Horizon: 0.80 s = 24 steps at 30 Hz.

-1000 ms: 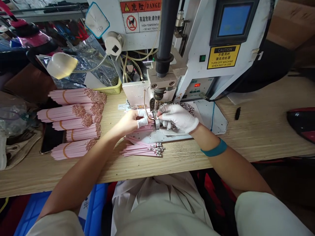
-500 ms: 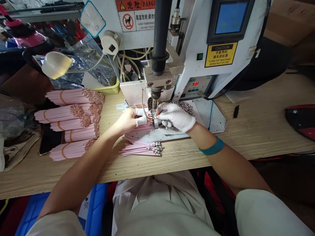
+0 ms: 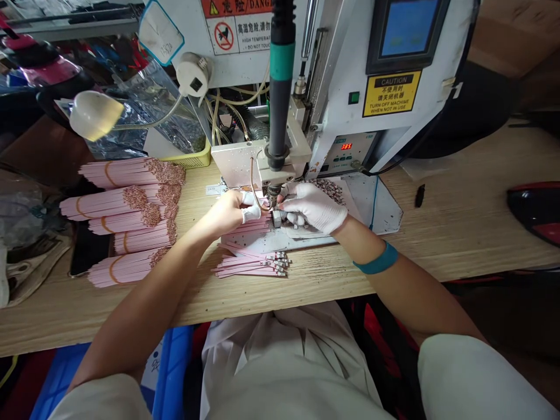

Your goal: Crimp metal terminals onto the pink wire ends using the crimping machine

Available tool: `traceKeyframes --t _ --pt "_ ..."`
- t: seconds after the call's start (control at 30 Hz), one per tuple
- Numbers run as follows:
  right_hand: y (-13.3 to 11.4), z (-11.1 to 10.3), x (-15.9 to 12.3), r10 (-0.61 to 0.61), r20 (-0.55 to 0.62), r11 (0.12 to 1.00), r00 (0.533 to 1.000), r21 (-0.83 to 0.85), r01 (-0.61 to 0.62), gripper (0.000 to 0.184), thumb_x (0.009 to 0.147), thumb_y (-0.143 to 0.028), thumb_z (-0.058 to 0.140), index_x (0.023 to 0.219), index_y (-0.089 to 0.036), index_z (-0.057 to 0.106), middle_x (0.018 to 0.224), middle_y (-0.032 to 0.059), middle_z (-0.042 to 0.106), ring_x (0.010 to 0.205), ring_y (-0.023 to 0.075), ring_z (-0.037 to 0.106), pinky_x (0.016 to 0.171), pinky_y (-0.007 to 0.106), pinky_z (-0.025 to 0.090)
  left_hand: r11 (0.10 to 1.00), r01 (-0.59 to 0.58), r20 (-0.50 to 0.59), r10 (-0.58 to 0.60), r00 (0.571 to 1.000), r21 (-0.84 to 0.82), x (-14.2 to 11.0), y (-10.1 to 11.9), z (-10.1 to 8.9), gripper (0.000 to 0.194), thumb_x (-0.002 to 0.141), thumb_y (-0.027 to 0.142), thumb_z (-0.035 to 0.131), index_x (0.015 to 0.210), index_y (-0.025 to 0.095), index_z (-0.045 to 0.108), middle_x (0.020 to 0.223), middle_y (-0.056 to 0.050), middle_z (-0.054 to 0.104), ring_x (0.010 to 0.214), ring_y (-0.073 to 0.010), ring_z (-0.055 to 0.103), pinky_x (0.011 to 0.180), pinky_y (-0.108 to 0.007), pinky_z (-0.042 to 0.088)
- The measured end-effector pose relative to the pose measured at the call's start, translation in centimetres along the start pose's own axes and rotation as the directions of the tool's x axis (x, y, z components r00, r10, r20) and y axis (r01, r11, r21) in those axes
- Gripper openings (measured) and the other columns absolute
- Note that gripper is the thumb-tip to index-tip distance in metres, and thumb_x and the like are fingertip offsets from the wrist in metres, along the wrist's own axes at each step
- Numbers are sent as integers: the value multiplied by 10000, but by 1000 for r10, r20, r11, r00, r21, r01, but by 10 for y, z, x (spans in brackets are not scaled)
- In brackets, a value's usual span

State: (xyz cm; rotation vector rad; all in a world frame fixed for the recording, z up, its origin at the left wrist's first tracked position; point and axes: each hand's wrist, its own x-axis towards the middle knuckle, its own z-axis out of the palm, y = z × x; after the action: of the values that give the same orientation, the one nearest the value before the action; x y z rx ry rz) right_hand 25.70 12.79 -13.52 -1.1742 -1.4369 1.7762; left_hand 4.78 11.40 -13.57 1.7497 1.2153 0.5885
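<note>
My left hand (image 3: 231, 213), with white covers on thumb and forefinger, pinches what looks like a pink wire just left of the soldering tip (image 3: 273, 198). From the right, my right hand (image 3: 312, 205) in a white glove holds its thumb and forefinger closed at the same spot; the small piece between them is too hidden to make out. The dark soldering iron (image 3: 279, 105) stands lowered between both hands, beside a thin curved copper-coloured tube (image 3: 252, 178). Below lies a loose pile of pink wires (image 3: 249, 265) with small pale ends.
Banded bundles of pink wires (image 3: 116, 227) lie at the left. Small metal-looking parts (image 3: 326, 189) are heaped behind my right hand. The white machine (image 3: 341, 64) stands at the back, with a lit lamp (image 3: 96, 115) to its left. A dark object (image 3: 536, 213) sits far right.
The soldering iron has come down between my fingertips, its teal band now showing. Both hands have stayed nearly in place. The view has shifted slightly.
</note>
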Motion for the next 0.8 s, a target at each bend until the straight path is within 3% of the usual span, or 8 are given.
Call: traceKeyframes --t 0.3,0.8 --pt "2 -1 1 3 29 1000 1000 17 -4 139 763 -112 605 802 -188 495 539 -31 497 368 63 418 280 160 259 999 7 10 -6 1000 -46 0 0 -1 81 655 218 566 627 143 582 637 -1 580 627 -141 537 577 -250 414" --pt "0 0 0 -5 20 1000 1000 18 5 174 773 -72 590 799 -191 467 532 -52 487 370 62 439 277 145 290 994 54 -22 -57 998 -100 2 -3 1 62 625 201 570 609 142 565 597 15 547 648 -150 553 621 -262 444"
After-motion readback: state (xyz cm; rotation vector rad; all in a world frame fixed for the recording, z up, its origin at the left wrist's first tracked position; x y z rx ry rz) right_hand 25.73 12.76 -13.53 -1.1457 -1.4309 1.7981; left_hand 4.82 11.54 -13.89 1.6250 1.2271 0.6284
